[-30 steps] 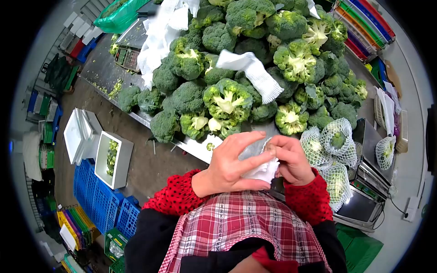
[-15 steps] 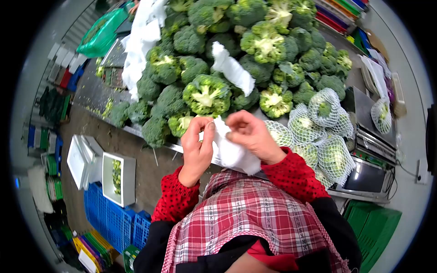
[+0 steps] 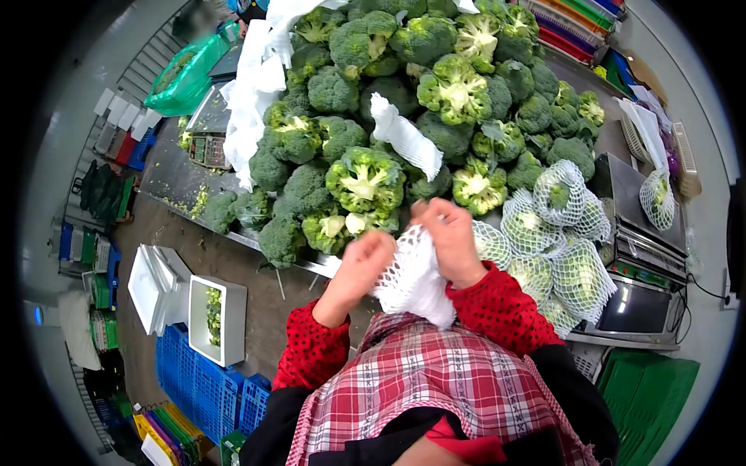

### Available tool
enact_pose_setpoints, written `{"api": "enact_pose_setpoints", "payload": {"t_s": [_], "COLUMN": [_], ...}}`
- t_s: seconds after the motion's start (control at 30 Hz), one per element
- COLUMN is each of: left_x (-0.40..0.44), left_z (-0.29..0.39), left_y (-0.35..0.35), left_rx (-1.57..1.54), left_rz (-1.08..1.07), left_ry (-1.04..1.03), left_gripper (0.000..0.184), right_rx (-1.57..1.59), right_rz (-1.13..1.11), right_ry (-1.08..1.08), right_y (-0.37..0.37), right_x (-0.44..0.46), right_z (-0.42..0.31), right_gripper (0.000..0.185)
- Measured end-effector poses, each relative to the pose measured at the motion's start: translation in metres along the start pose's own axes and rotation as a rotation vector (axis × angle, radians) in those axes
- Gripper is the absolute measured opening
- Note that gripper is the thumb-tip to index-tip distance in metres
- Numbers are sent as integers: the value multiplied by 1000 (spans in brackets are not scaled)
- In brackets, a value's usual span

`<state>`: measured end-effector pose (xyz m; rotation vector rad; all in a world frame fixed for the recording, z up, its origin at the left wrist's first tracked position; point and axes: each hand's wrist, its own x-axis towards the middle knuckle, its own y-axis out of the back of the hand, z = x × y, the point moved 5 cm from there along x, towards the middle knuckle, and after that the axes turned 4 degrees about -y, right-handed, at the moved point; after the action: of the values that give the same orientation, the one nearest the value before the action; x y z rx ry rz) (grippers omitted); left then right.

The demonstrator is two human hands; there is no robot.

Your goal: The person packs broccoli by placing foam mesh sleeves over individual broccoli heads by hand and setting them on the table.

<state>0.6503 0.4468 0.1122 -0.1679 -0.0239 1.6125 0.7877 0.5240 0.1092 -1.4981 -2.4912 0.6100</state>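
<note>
Mesh sleeve (image 3: 414, 278): white plastic-looking netting, matt and holey
Table (image 3: 172, 172): grey metal, dull sheen
Green bag (image 3: 180, 78): thin plastic, pretty glossy
Apron (image 3: 412, 361): checked cloth, matt
Broccoli pile (image 3: 388, 101): rough, bumpy tops
Blue crate (image 3: 198, 386): plastic

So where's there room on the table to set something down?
The table shows bare metal at left, between its edge and the small crate; crumbs litter nearby. The broccoli heap crowds the middle, netted broccoli the near right.

From here I see a produce packing room: broccoli (image 3: 365, 182) heaped on a metal table (image 3: 175, 175), netted heads (image 3: 532, 233) at its right, stacked plastic crates (image 3: 198, 380) around.
</note>
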Motion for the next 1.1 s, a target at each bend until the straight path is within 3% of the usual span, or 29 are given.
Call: {"api": "enact_pose_setpoints", "payload": {"t_s": [0.03,0.07,0.1,0.13,0.17,0.2,0.27,0.33,0.4,0.47,0.5,0.53,0.57,0.6,0.67,0.7,0.77,0.8,0.87,0.97,1.0,1.07,1.1], "left_x": [-7,-13,-10,-7,2,1,1,-14,-29,-18,-6,7,14,29,66,83,116,131,142,139,130,109,88], "left_z": [-18,8,11,14,30,31,35,-3,-20,-10,8,24,36,43,59,74,73,70,67,51,43,-8,-4], "left_y": [4,-4,10,27,34,38,35,32,22,46,47,50,48,49,67,77,92,92,90,91,98,121,103], "left_rx": [-20,-82,-185,-288,-428,-684,-567,-306,-167,-366,-475,-582,-633,-556,40,410,968,1210,1295,1240,988,421,174], "left_rz": [-206,-293,-184,-78,-38,103,1,-171,-352,-118,-89,-58,-87,-127,116,354,485,470,409,354,322,345,446], "left_ry": [239,141,49,-43,-106,-17,-104,120,280,168,41,-86,-130,-169,-79,-246,-459,-330,-113,-64,-96,25,-33], "left_gripper": [13,17,19,21,22,23,23,22,19,21,25,29,37,41,29,21,25,36,44,47,42,33,25], "right_rx": [136,271,254,375,270,156,185,527,522,660,719,673,100,-13,-250,-317,-356,-379,162,116,107,482,503], "right_rz": [-2,-4,70,-64,-279,-495,-554,-437,-523,-338,-86,-193,-55,51,279,385,556,613,529,476,445,304,251], "right_ry": [-128,-257,-275,-446,-467,-484,-423,-208,-187,-241,-319,-204,-19,25,74,84,94,73,-329,-513,-519,-391,-372], "right_y": [6,5,4,-2,-11,-16,5,5,11,21,13,12,20,26,38,40,39,41,42,46,44,35,29], "right_x": [3,4,5,-3,-10,-20,-20,-5,1,5,-3,0,12,28,57,61,71,83,84,76,70,64,56], "right_z": [-2,-6,5,14,13,12,36,7,10,20,12,13,25,36,60,55,65,81,107,108,103,97,92], "right_gripper": [29,32,43,33,27,21,19,23,32,40,45,40,31,22,10,11,23,32,36,40,43,42,42]}}
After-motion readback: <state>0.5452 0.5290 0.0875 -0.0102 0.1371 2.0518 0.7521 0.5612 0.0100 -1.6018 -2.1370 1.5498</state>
